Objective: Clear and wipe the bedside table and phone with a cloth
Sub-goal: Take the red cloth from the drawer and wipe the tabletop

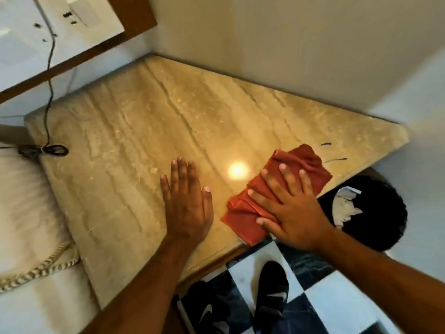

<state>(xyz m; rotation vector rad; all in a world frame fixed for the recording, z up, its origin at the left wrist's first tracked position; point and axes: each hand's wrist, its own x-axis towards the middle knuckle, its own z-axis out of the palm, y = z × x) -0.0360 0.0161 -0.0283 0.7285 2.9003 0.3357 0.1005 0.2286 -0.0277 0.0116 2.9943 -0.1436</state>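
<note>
The bedside table (149, 121) has a beige marble top with brown veins and a lamp's glare near its front. A folded red-orange cloth (303, 162) lies at the table's front right corner. My right hand (291, 203) presses flat on the cloth with fingers spread, partly covering it. My left hand (187, 201) rests flat on the bare marble to the left of the cloth, fingers together and holding nothing. No phone is in view.
A black cable (49, 92) hangs from the wall panel to a coiled bundle (43, 150) at the table's left edge. A white bed (26, 206) with a braided cord lies left. A black bin (375, 213) with paper stands right. Black shoes (272, 292) stand on checkered floor.
</note>
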